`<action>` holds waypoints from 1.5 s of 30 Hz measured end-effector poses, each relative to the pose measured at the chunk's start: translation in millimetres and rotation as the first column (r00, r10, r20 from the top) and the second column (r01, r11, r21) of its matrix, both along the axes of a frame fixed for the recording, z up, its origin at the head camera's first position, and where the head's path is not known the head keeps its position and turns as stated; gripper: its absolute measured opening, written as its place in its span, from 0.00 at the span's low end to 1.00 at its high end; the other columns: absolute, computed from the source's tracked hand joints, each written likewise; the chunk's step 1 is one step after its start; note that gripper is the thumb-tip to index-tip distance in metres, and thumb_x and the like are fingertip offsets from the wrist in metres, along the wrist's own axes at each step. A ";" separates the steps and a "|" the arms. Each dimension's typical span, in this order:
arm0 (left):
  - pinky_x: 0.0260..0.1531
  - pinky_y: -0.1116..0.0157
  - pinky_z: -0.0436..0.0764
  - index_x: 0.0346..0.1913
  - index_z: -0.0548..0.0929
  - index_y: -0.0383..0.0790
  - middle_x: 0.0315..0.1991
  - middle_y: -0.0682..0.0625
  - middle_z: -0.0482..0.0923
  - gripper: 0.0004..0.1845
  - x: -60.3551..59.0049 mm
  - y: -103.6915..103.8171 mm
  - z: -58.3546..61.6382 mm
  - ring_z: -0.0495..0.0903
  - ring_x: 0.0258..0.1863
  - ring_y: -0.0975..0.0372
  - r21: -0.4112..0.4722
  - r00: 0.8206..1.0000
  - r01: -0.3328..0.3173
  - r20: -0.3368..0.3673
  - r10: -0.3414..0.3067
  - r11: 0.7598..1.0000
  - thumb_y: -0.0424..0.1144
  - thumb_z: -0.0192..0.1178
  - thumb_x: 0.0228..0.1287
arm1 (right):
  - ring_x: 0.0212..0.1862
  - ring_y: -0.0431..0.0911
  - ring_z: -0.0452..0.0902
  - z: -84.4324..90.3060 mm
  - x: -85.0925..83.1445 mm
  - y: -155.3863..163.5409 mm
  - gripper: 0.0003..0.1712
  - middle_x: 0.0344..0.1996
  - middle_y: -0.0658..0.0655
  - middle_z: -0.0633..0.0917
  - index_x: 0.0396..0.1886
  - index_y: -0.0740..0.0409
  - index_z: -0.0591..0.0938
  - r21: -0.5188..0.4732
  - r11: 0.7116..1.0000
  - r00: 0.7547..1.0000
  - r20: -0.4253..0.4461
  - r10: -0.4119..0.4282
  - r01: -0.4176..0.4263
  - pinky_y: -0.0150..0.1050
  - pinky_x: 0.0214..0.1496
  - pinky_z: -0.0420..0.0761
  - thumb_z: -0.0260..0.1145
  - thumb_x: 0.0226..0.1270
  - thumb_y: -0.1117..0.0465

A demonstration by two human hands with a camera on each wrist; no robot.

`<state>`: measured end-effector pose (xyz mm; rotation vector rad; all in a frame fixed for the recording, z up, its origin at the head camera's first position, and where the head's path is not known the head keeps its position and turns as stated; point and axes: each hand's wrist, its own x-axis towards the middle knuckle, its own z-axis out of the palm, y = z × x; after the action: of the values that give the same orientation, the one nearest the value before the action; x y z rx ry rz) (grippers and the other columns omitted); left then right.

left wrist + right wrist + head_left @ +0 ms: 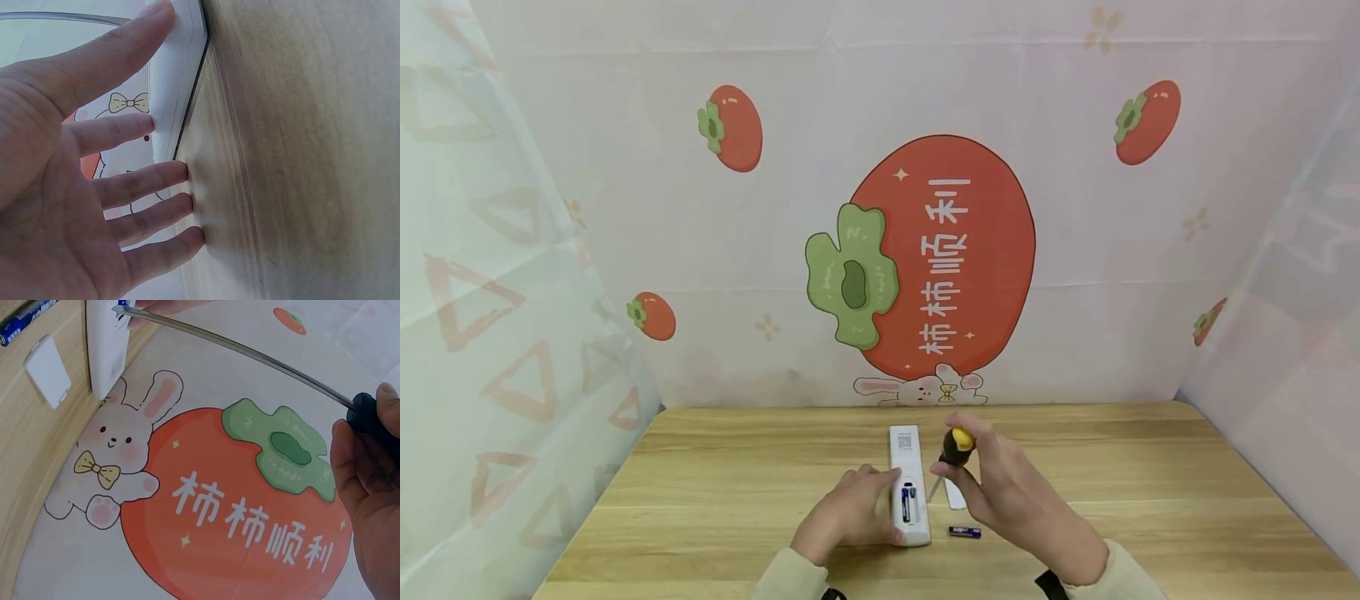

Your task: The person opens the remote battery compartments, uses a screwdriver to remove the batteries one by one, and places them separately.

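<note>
A white remote (908,479) lies face down on the wooden table (715,492) with its battery bay open and one battery (907,504) inside. My left hand (867,498) rests flat against the remote's left side, its straight fingers (140,181) touching the remote's edge (178,81) and the table. My right hand (967,471) grips a screwdriver by its yellow and black handle (957,446). The metal shaft (237,347) slants down, and its tip is at the remote (106,344) near the bay.
A loose blue battery (964,532) lies just right of the remote. The white battery cover (47,372) lies beside it, partly hidden under my right hand in the head view. Printed fabric walls enclose the table at the back and both sides.
</note>
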<state>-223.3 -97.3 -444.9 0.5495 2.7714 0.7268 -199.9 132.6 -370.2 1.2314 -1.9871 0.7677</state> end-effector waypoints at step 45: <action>0.57 0.45 0.76 0.69 0.76 0.39 0.59 0.40 0.76 0.45 1.0 0.3 2.3 0.74 0.56 0.47 0.004 1.000 0.011 -0.005 -0.011 1.000 0.50 0.81 0.47 | 0.34 0.43 0.82 -3.7 -19.0 2.0 0.34 0.33 0.54 0.82 0.64 0.71 0.64 -0.263 0.965 0.981 0.187 0.061 -0.009 0.29 0.37 0.84 0.69 0.68 0.59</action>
<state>-222.2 -97.0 -442.5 0.5676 2.7701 0.7303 -218.9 134.6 -373.9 1.0717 -1.9420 1.1663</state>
